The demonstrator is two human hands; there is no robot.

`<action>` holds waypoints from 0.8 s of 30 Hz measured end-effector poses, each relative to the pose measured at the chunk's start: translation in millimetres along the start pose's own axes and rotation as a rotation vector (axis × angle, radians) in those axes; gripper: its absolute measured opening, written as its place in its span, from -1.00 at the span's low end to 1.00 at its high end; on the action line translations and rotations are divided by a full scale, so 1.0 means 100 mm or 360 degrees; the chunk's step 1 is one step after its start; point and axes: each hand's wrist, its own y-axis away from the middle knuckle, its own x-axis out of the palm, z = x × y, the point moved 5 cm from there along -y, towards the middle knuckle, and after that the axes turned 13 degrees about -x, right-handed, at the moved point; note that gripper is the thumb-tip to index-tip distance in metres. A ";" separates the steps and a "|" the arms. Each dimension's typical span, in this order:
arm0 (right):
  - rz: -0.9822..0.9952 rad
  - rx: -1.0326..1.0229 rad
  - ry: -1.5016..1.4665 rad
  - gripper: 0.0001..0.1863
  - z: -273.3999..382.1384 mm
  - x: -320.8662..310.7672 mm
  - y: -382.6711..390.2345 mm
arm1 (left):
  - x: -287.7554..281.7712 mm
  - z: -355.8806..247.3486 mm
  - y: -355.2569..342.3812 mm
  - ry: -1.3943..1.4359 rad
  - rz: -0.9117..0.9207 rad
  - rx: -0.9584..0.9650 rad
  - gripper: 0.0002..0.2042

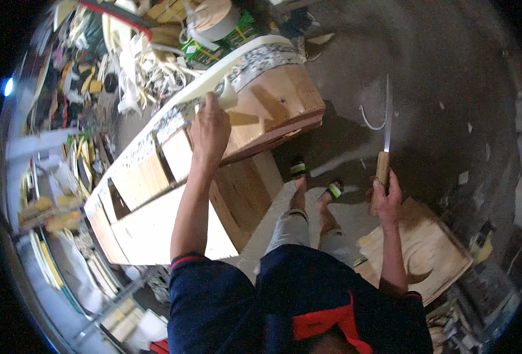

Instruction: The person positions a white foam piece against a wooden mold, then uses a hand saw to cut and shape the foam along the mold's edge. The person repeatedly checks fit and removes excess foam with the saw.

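Note:
My left hand [212,127] is closed at the edge of a long wooden frame [299,88], pinching a pale foam flap [229,96]. Speckled foam padding [267,60] runs along the frame's upper side, with a cream foam layer [199,81] on its outer edge. Out to the right, my right hand [388,200] grips a long straight knife [383,168] by its wooden handle. Its thin blade points away from me over the floor, apart from the frame. The fingertips of my left hand are partly hidden.
A plywood board [432,253] lies low at the right. Foam offcuts [134,71] are heaped beyond the frame, near a green-wrapped bundle [234,35]. A curved white scrap [372,121] is on the dark floor [355,65]. Shelving with foam strips [51,265] stands at the left.

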 end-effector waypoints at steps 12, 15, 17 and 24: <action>0.0310 -0.0139 0.0017 -0.42 0.58 0.57 0.30 | -1.20 2.81 1.85 0.2046 -0.0562 -0.1013 -0.81; 0.0419 -0.0275 0.0051 -0.43 0.71 0.91 0.43 | -1.05 3.40 2.31 0.2143 -0.0620 -0.1286 -0.66; 0.0472 -0.0340 0.0047 -0.43 0.82 1.16 0.52 | -0.96 3.67 2.48 0.2190 -0.0624 -0.1178 -0.62; 0.0462 -0.0329 0.0074 -0.44 0.98 2.17 0.94 | -0.89 4.61 2.76 0.1720 -0.0056 -0.1219 -0.57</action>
